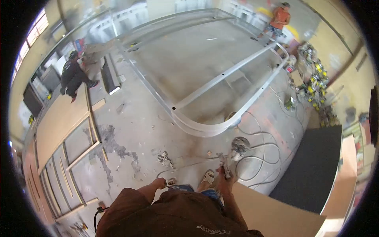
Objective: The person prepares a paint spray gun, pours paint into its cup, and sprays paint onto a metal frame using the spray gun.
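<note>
My right hand (226, 179) is closed around a paint-splattered spray gun (226, 166), which points away from me. A thin hose (189, 162) arcs from near my left hand (159, 182) across to the spray gun. The fingers of my left hand are curled, apparently around that hose. Ahead of me, a large pale-grey metal frame (205, 130) with rounded near corners stands above the floor. A crossbar (223, 74) spans it. Just beyond the spray gun is a round, splattered container (240, 143).
Looped hose (278, 158) lies on the right floor, near a dark panel (310, 166) and a brown board (276, 209). A crouching person (73, 75) is beside wooden framing (81, 162). Another person (279, 19) stands far right near piled cans (316, 75).
</note>
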